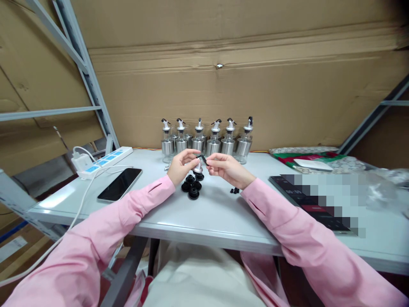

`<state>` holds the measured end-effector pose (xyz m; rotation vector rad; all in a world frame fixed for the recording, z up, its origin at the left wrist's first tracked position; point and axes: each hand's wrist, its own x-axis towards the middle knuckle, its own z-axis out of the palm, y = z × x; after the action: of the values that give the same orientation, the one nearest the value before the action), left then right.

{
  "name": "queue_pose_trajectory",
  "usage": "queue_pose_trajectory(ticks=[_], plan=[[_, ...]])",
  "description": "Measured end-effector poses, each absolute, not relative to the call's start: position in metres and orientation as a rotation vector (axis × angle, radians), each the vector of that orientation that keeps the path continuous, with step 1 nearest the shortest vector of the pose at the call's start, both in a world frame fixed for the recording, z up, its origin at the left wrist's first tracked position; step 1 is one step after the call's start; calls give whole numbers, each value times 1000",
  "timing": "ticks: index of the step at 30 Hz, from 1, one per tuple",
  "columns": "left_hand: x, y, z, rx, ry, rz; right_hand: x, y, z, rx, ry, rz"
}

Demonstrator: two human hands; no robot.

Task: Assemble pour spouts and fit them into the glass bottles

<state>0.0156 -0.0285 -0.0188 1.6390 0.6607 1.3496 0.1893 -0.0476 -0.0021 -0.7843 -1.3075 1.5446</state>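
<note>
My left hand (182, 167) is closed, thumb and fingers pinching the top of a silver pour spout (198, 167) above the table. My right hand (226, 166) meets it from the other side, its fingertips pinched on a small black lever (203, 160) at the spout's tip. Whether the lever is fixed to the spout cannot be made out. Just below the hands lie several black rubber stoppers (193, 193) in a cluster. A few tiny black pieces (235, 190) rest beside my right wrist.
Glass and steel oil bottles (213, 147) with pour spouts stand in rows at the back. On the left are a phone (120, 184) and a white power strip (105, 162) with a cable. A dark device (306, 200) and a plastic bag (380, 187) lie on the right.
</note>
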Motion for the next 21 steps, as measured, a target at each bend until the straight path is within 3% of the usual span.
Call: queue_pose_trajectory(ticks=[21], plan=[[17,-32,-20,1636,670,1365,188,-48,-2,-851,-1323,1550]])
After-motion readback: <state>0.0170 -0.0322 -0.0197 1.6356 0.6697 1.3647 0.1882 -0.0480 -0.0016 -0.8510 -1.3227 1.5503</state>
